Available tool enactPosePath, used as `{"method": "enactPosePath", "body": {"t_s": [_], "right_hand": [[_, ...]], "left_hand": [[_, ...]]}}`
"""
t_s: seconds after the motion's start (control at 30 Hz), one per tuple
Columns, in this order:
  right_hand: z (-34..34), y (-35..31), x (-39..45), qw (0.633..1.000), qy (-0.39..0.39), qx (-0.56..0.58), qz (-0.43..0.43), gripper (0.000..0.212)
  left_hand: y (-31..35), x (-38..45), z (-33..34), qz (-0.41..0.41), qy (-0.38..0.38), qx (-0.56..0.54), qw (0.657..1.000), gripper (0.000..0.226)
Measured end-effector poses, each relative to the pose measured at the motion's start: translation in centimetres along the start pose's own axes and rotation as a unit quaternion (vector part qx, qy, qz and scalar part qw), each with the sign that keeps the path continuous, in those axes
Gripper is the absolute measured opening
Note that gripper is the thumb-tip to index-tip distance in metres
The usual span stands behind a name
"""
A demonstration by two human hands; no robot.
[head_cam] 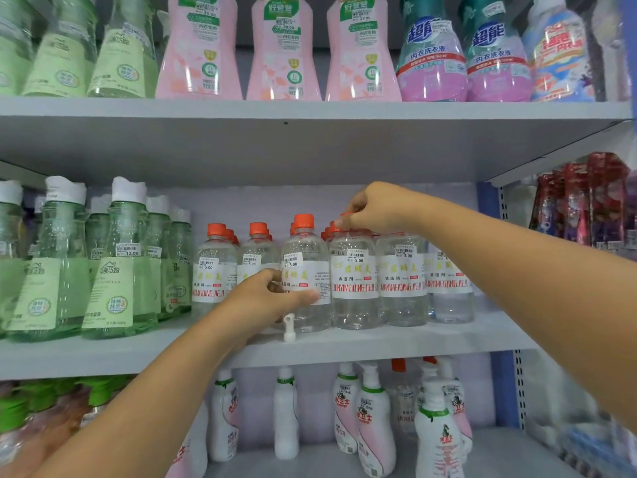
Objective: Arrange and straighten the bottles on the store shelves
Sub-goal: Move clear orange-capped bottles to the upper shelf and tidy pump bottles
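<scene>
Several clear bottles with orange caps and white labels stand in a row on the middle shelf [379,343]. My left hand [265,301] grips the body of one clear bottle [305,246] near the row's middle, thumb across its label. My right hand [375,208] pinches the orange cap of the neighbouring clear bottle [355,291] from above. Both bottles stand upright, close together. More clear bottles [401,281] continue to the right.
Green bottles [117,270] with white caps fill the middle shelf's left. Pink bottles [282,53] and teal-topped bottles [431,60] line the top shelf. White and pink pump bottles [374,429] stand on the lower shelf. A small white plastic piece [289,327] sits at the shelf edge.
</scene>
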State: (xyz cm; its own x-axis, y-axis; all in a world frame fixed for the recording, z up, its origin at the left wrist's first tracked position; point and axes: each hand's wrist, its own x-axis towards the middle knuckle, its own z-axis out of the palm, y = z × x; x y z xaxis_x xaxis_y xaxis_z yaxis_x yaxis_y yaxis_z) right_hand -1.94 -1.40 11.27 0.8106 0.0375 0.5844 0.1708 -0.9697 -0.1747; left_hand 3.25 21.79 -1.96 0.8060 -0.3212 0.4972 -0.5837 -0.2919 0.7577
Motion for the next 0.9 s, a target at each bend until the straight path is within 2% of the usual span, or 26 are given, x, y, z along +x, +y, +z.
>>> {"method": "enactPosePath", "body": {"t_s": [0.13, 0.23, 0.47, 0.77, 0.9], "right_hand": [[0.0, 0.1, 0.2, 1.0, 0.001, -0.005, 0.001, 0.032], [0.1, 0.4, 0.2, 1.0, 0.004, -0.01, -0.002, 0.032], [0.5, 0.3, 0.7, 0.999, 0.022, -0.03, 0.0, 0.035], [0.2, 0.1, 0.2, 0.999, 0.016, -0.031, -0.009, 0.034], [-0.1, 0.2, -0.3, 0.999, 0.011, -0.031, -0.017, 0.034]], "left_hand": [[0.1, 0.1, 0.1, -0.006, -0.002, 0.005, 1.0, 0.048], [-0.1, 0.3, 0.2, -0.006, -0.008, -0.005, 1.0, 0.055], [-0.2, 0.2, 0.4, -0.006, 0.005, -0.025, 1.0, 0.056], [0.3, -0.1, 0.4, -0.016, 0.006, -0.006, 1.0, 0.07], [0.3, -0.2, 0.2, -0.018, -0.016, -0.022, 0.999, 0.047]]}}
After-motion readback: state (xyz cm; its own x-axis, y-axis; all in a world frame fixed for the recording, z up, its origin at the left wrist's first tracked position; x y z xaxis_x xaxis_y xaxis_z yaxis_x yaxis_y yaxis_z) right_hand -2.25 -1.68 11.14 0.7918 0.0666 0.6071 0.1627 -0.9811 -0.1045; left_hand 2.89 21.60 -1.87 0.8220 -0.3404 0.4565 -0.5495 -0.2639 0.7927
